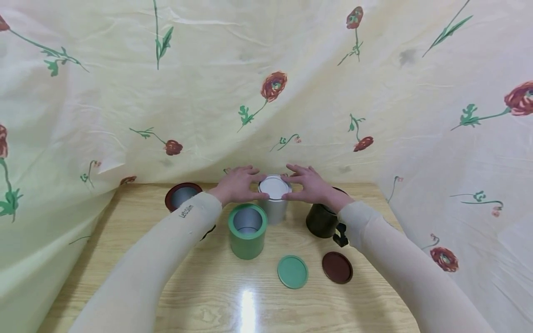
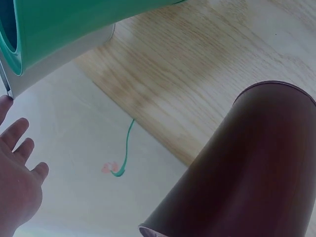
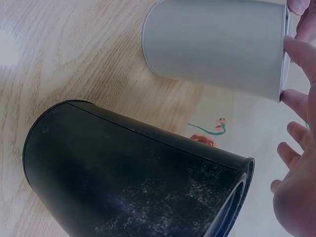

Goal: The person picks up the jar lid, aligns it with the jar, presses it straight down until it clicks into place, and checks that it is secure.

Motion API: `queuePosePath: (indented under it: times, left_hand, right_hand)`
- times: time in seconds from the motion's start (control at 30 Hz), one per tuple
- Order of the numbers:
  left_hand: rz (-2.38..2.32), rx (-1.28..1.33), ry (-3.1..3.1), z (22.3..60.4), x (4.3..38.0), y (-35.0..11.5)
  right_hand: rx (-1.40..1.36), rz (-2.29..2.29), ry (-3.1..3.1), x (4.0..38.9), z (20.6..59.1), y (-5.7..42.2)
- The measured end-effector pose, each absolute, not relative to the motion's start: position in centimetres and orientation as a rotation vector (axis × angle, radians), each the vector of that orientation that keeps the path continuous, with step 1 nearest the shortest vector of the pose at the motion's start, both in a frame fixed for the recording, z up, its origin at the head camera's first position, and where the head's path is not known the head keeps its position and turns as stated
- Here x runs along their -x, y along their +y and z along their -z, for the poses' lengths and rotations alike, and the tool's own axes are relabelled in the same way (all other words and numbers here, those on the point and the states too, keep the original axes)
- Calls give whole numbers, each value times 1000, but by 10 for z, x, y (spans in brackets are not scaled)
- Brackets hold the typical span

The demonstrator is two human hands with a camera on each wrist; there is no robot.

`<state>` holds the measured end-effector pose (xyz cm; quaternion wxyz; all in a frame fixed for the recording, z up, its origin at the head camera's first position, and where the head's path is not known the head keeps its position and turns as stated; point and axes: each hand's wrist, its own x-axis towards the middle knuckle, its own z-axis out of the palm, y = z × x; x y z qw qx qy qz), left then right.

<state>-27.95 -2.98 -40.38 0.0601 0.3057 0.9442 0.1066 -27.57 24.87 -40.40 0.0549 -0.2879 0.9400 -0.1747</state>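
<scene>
Fingers (image 1: 257,178) of both hands are spread wide and nearly straight, their foremost tips touching a white lid (image 1: 275,187) at its rim; I find neither hand closed round anything. From my remote station I record, left to right: patterned cloth (image 1: 62,115), pale with red flowers, creased, hanging behind and beside the table; a dark red can (image 1: 170,196), uncovered, near the far left corner, partly hidden by the left sleeve (image 1: 166,249); the left hand (image 1: 237,186); a green can (image 1: 247,243), upright, uncovered; a white can (image 1: 275,212) just behind it, near the back edge, bearing the white lid. Full seating I cannot tell. Next, a green lid (image 1: 293,272) lying flat; the right hand (image 1: 310,186); a black can (image 1: 319,223), partly covered by the right wrist; a dark red lid (image 1: 337,267), flat. Table surface (image 1: 204,300): pale wood grain, bright glare near the front.
</scene>
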Motion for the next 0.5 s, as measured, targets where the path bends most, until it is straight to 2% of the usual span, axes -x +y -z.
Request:
queuePosePath:
  times: [0.5]
  left_hand:
    - [-320, -957, 2869, 406, 281, -29]
  right_hand:
    - [891, 539, 2860, 277, 404, 250]
